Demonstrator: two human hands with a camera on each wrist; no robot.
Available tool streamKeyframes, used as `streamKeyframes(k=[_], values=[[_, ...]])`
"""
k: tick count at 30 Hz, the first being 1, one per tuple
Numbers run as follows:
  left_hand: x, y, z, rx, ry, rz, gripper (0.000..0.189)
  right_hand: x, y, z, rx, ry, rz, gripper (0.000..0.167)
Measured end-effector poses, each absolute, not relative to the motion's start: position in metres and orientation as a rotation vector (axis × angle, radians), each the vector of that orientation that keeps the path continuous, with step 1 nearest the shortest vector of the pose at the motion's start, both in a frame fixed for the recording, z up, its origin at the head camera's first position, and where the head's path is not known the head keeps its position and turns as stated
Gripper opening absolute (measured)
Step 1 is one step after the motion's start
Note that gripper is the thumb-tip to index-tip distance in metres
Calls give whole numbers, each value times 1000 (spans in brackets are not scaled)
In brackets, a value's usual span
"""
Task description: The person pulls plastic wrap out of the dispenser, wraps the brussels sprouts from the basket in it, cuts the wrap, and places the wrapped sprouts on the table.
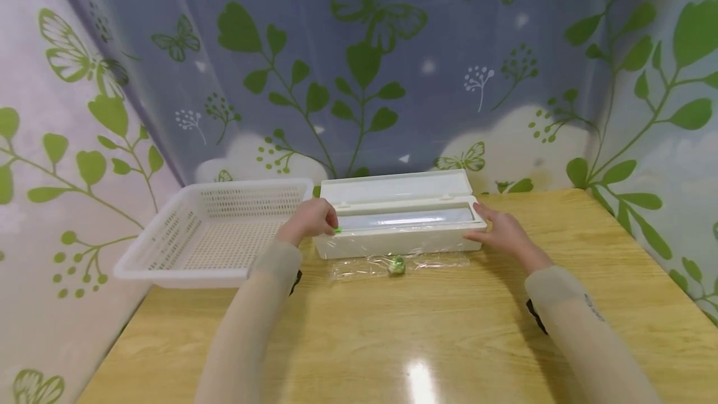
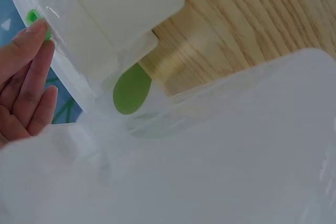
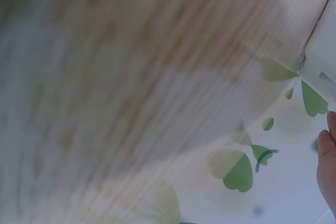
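A long white cling film dispenser box (image 1: 370, 244) lies on the table with its lid (image 1: 395, 187) raised at the back and a shiny film roll (image 1: 406, 219) inside. My left hand (image 1: 310, 222) pinches a small bright-green slide cutter (image 2: 32, 16) at the box's left front edge. At the other end, my right hand (image 1: 507, 235) grips the box, thumb at the front and fingers farther back. Clear film (image 1: 359, 267) comes over the front wall onto the table. On it sits a small green-and-whitish lump (image 1: 396, 265), its kind unclear. In the right wrist view only fingertips show.
A white perforated plastic basket (image 1: 207, 277) stands left of the box, close to my left forearm. The wood-grain table (image 1: 359, 341) stretches out in front. Behind it hangs a leaf-and-butterfly patterned curtain (image 1: 449, 98), near the raised lid.
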State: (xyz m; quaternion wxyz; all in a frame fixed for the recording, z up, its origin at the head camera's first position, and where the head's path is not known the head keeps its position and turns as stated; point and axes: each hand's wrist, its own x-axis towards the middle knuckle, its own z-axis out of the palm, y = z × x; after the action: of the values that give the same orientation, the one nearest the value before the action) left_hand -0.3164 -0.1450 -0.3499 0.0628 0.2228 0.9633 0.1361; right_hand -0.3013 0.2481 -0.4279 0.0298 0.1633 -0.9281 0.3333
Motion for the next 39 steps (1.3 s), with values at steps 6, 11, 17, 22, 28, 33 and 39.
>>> streamKeyframes(k=[6, 11, 17, 22, 28, 33, 39], values=[[-316, -150, -350, 698, 2918, 407, 7, -301, 248, -426, 508, -2871, 1033, 85], [-316, -151, -352, 696, 2919, 399, 6, -300, 248, -426, 504, -2873, 1033, 85], [-317, -154, -353, 709, 2940, 353, 6, -300, 248, -423, 493, -2879, 1010, 84], [-317, -155, -353, 708, 2949, 301, 7, -301, 249, -427, 496, -2876, 1018, 85], [-316, -156, -351, 733, 2959, 266, 7, -302, 249, -429, 503, -2865, 1003, 86], [-316, -157, -351, 738, 2965, 211, 7, -301, 248, -428, 521, -2869, 1009, 85], [-317, -156, -349, 784, 2966, 191, 7, -301, 249, -427, 514, -2864, 988, 82]])
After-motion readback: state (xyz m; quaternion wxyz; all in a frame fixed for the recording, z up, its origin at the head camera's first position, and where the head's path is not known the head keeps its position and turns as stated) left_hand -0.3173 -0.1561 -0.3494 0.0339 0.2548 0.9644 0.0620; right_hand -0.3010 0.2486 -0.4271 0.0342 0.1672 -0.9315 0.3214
